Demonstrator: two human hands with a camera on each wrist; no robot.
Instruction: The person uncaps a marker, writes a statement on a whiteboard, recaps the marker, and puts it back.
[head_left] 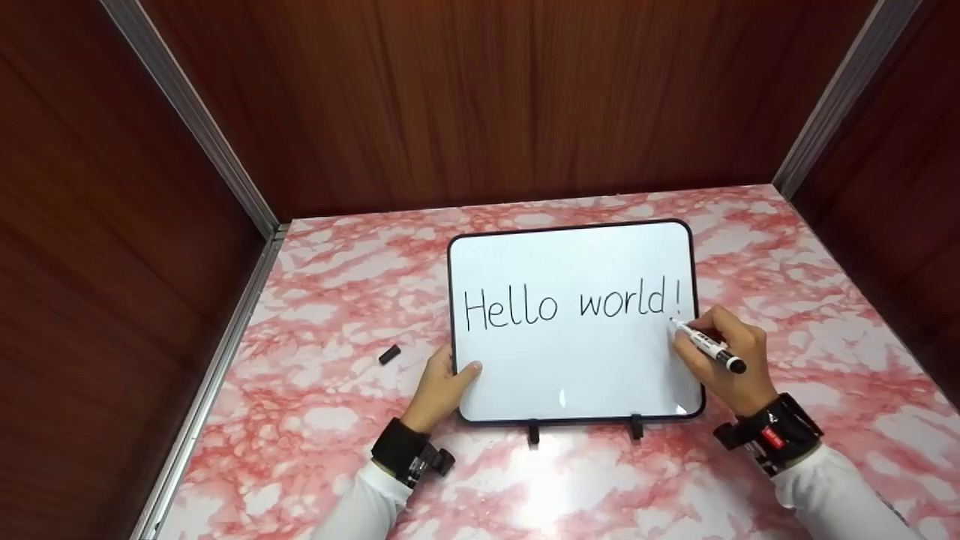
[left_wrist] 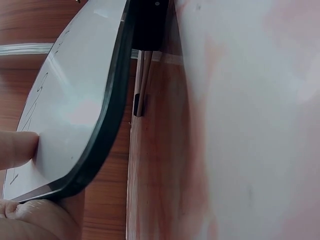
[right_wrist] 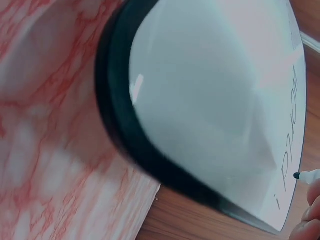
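A whiteboard with a dark frame stands propped on small black feet, with "Hello world!" written across it in black. My left hand grips its lower left edge, thumb on the white face and the other fingers behind the frame. In my right hand I pinch a white marker with a black end. Its bare dark tip is close to the board's face near the exclamation mark, as the right wrist view shows. The marker's far end points down toward my right wrist.
A small black marker cap lies on the red-and-white marbled table, left of the board. Brown wood-look panels with metal corner strips enclose the table at the back and sides. Black camera straps circle both wrists.
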